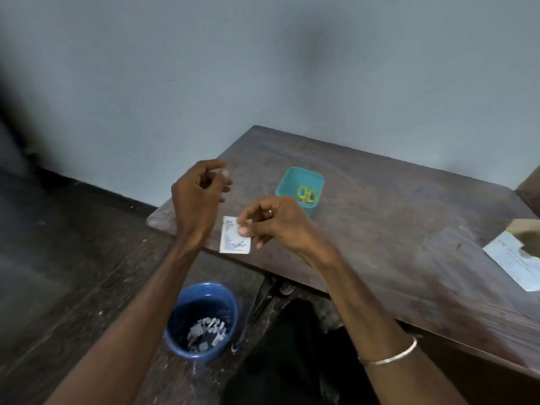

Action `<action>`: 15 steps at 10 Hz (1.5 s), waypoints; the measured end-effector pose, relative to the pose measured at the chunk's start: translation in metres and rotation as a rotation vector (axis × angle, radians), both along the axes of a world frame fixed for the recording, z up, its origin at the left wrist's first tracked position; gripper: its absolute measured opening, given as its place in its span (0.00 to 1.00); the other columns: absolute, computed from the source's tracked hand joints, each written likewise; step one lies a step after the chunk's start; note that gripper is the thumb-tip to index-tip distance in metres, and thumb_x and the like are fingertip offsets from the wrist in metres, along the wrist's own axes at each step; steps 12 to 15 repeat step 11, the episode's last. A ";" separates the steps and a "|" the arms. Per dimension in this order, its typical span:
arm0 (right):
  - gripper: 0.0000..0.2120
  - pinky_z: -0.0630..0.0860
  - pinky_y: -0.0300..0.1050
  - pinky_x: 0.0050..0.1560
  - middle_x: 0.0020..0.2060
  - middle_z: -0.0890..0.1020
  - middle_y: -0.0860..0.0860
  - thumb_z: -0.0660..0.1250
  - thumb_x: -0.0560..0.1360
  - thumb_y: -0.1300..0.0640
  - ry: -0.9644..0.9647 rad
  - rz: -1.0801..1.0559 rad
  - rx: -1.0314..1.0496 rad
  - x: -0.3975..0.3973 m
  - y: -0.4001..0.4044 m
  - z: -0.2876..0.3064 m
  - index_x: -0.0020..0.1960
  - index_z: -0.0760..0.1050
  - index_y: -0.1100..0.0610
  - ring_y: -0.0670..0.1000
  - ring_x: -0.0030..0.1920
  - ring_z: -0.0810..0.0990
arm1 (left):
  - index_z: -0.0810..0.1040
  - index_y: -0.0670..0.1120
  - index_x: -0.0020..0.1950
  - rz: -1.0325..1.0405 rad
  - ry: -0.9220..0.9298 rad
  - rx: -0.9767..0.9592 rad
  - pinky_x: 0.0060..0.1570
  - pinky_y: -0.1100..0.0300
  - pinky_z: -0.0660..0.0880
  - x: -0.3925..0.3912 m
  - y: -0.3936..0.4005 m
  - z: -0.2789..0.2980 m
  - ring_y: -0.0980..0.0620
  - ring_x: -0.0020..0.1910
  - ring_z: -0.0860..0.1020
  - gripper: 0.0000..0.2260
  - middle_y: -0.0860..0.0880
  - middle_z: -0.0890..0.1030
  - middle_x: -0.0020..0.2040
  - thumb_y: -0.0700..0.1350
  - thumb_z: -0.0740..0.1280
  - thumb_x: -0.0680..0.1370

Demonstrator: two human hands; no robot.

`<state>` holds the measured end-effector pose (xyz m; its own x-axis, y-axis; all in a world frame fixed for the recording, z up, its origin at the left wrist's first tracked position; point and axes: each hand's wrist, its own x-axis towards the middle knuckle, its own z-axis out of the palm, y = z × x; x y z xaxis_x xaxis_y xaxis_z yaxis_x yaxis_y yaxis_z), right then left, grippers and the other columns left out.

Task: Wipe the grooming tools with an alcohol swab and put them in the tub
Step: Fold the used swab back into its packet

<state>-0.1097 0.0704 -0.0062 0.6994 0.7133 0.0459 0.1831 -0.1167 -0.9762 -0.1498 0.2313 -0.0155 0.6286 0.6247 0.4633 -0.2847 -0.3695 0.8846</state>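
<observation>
My right hand (270, 222) pinches the top right corner of a white alcohol swab packet (233, 236) between thumb and forefinger, holding it over the table's near left edge. My left hand (198, 197) hovers just up and left of the packet, fingers loosely curled, and whether it holds anything I cannot tell. A teal tub (299, 182) stands on the wooden table (394, 229) behind my right hand. Yellow-handled scissors (306, 195) stand inside the tub.
A blue bin (201, 320) with several torn packet scraps sits on the floor under my arms. A white paper box (517, 258) lies at the table's right edge. A grey wall rises behind the table.
</observation>
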 end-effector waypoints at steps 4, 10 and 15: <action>0.06 0.84 0.49 0.42 0.49 0.87 0.54 0.73 0.75 0.63 -0.086 0.137 -0.281 -0.048 0.108 -0.105 0.51 0.85 0.59 0.52 0.45 0.86 | 0.82 0.46 0.58 -0.082 0.231 0.078 0.43 0.46 0.83 -0.007 0.083 -0.059 0.48 0.36 0.84 0.09 0.49 0.85 0.38 0.42 0.70 0.78; 0.12 0.79 0.53 0.40 0.37 0.79 0.57 0.66 0.77 0.69 0.285 -0.008 -0.737 0.026 0.171 -0.290 0.58 0.76 0.60 0.55 0.36 0.77 | 0.85 0.44 0.50 0.289 0.089 0.272 0.35 0.54 0.81 0.020 0.084 -0.093 0.58 0.32 0.83 0.05 0.52 0.84 0.34 0.42 0.69 0.78; 0.20 0.77 0.38 0.34 0.50 0.75 0.57 0.66 0.80 0.66 0.327 0.056 -0.793 0.029 0.168 -0.275 0.70 0.69 0.64 0.52 0.43 0.74 | 0.85 0.43 0.50 0.297 0.076 0.281 0.34 0.54 0.81 0.021 0.085 -0.097 0.57 0.32 0.83 0.04 0.51 0.84 0.34 0.41 0.70 0.78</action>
